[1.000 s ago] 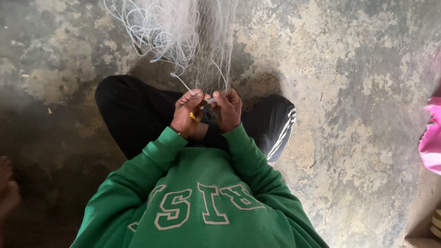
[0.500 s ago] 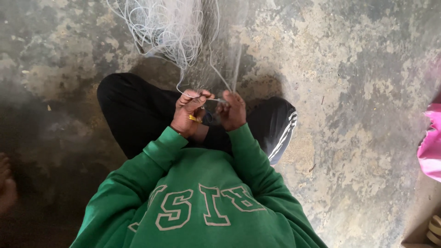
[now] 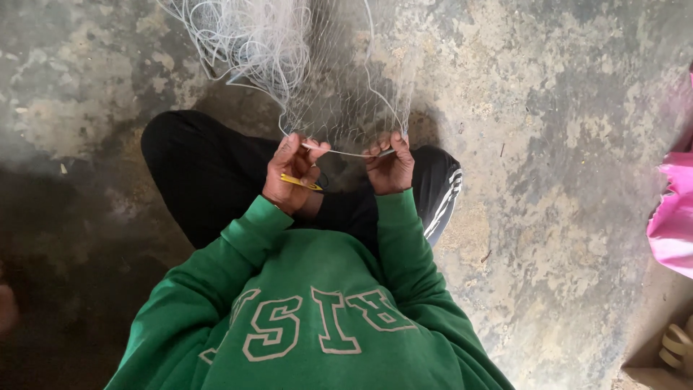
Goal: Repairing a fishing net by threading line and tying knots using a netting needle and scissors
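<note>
You sat on a rough grey concrete floor (image 3: pixel 570 144), mottled with pale patches and darker stains; at its left side the floor fell into deep shadow. Your legs, in black trousers (image 3: pixel 202 166), were folded beneath you, the right knee showing white side stripes. Your green sweatshirt (image 3: pixel 317 318) with pale outlined lettering filled the near middle.

At the far left of centre lay a loose tangle of thin white cord (image 3: pixel 238 36), running into a fine, pale, nearly transparent mesh net (image 3: pixel 339 94) that hung down to your hands.

Your left hand (image 3: pixel 292 177) was closed, fingers pinching the lower edge of the net, with a small yellow tool (image 3: pixel 299 182) tucked across the palm; what sort of tool it was could not be told. A short taut length of the net's edge strand ran between your hands. Your right hand (image 3: pixel 390 166), just to the right, was also closed, gripping the same edge of the net.

At the right edge sat a bright pink, glossy plastic bundle (image 3: pixel 675 217), and near the right corner a pale ridged object (image 3: pixel 677 345), cut off by the frame.
</note>
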